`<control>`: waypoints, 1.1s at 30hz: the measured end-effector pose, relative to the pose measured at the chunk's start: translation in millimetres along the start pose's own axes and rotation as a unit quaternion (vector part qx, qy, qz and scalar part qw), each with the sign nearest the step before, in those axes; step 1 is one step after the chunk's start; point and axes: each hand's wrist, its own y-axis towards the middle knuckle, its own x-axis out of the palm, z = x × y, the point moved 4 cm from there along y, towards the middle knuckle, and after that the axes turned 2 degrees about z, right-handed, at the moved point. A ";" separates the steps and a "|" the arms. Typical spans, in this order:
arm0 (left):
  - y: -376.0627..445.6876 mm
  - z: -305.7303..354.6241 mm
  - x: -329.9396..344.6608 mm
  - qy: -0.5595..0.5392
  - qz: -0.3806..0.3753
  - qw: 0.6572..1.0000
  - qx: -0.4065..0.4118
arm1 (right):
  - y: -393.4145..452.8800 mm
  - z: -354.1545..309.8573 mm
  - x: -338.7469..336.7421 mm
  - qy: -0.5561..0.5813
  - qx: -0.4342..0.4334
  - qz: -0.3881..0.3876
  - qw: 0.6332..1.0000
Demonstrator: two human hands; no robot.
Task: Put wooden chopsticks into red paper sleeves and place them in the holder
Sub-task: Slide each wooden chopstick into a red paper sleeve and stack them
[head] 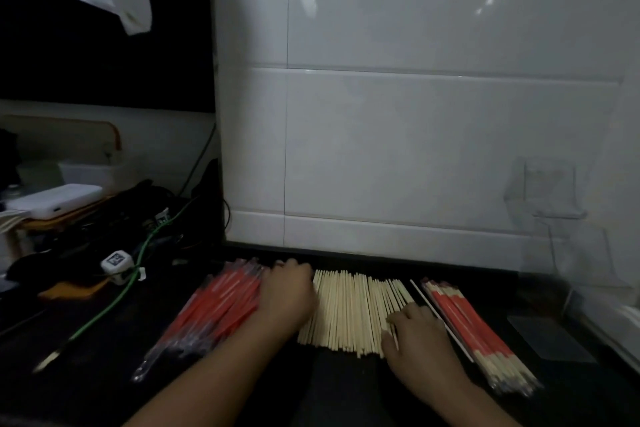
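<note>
A wide row of bare wooden chopsticks (353, 312) lies on the dark counter. To its left is a heap of empty red paper sleeves (221, 305). My left hand (287, 295) rests at the edge of that heap, fingers curled over the sleeves; whether it grips one is hidden. My right hand (415, 329) lies on the right end of the chopstick row, fingertips touching the sticks. Right of it sits a stack of sleeved chopsticks (474, 333), wooden ends sticking out. A clear plastic holder (547, 198) hangs on the white tiled wall at the right.
Cables, a green cord (138, 270), a small white cube (117, 262) and a white box (55, 199) clutter the left side. A flat dark pad (547, 336) lies at the far right. The white tiled wall (415, 149) stands close behind the chopsticks.
</note>
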 end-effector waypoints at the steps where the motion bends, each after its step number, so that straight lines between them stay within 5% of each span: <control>1: 4.7 -12.5 -1.3 0.042 0.010 0.999 -0.012 | -0.9 -2.7 -2.9 0.002 -0.007 -0.002 1.000; 13: 14.4 -61.5 24.3 0.157 0.036 0.987 -0.013 | -1.4 -11.9 -8.4 0.009 0.012 -0.074 0.997; 17: 18.4 -49.0 0.7 0.074 0.099 0.992 -0.013 | 0.7 -12.3 -8.6 0.002 0.023 -0.110 0.994; 19: 21.7 -35.7 -19.2 -0.060 0.108 0.992 0.003 | 2.9 -13.7 -9.3 -0.003 0.028 -0.134 0.991; 22: 21.0 -2.5 -53.7 -0.321 0.076 0.944 0.025 | 8.3 -16.4 -11.6 -0.003 0.048 -0.154 0.987; 26: 12.8 38.3 -93.6 -0.544 0.051 0.837 0.031 | 14.9 -17.2 -17.0 0.027 0.075 -0.150 0.985; 28: 8.0 50.3 -100.1 -0.609 0.031 0.791 0.041 | 17.8 -15.3 -26.1 0.060 0.099 -0.131 0.985; 33: 0.9 57.0 -92.3 -0.654 0.031 0.756 0.016 | 37.5 -7.1 -81.4 0.245 0.146 -0.017 0.958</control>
